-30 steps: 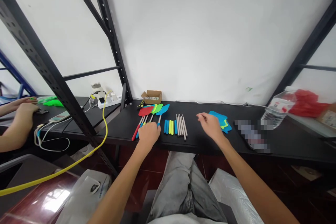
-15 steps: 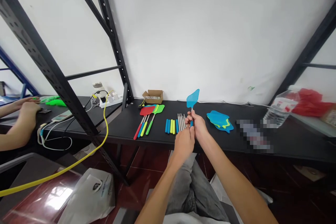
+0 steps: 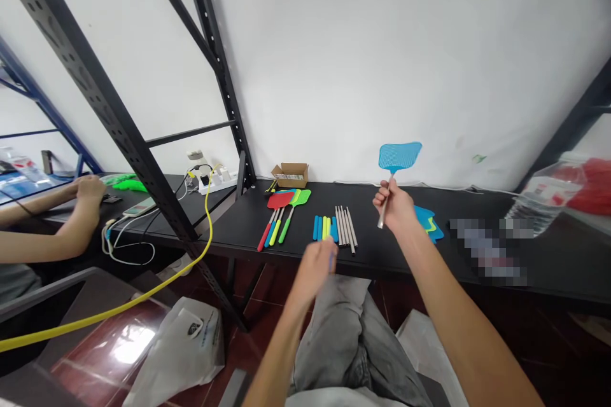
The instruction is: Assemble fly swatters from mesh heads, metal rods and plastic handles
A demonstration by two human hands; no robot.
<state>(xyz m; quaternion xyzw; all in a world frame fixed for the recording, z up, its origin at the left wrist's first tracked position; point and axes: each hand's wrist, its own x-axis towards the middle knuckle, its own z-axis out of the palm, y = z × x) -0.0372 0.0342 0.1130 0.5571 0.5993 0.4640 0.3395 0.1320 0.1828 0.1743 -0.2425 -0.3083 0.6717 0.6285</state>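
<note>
My right hand (image 3: pixel 395 202) is closed around the metal rod of a fly swatter (image 3: pixel 400 156) with a blue mesh head, held upright above the table; the rod's bare lower end sticks out below the fingers. Blurred by motion, my left hand (image 3: pixel 315 264) is closed at the table's front edge on a blue handle grip (image 3: pixel 331 259), mostly hidden by the fingers. Just beyond it lie several blue and yellow handle grips (image 3: pixel 326 227). Beside those rest several metal rods (image 3: pixel 347 229). Partly behind my right forearm are loose blue and yellow swatter heads (image 3: pixel 426 221).
Several complete fly swatters (image 3: pixel 281 219) lie at left on the black table (image 3: pixel 233 222). A small cardboard box (image 3: pixel 290 175) stands at the back. A yellow cable (image 3: pixel 157 287) crosses a black rack post (image 3: pixel 114 108). A co-worker's hands (image 3: pixel 88 187) are at far left.
The blue grip has come off the swatter's rod. My left hand has moved left and down with it, while my right hand has shifted right and turned the swatter's head broadside. The view has shifted.
</note>
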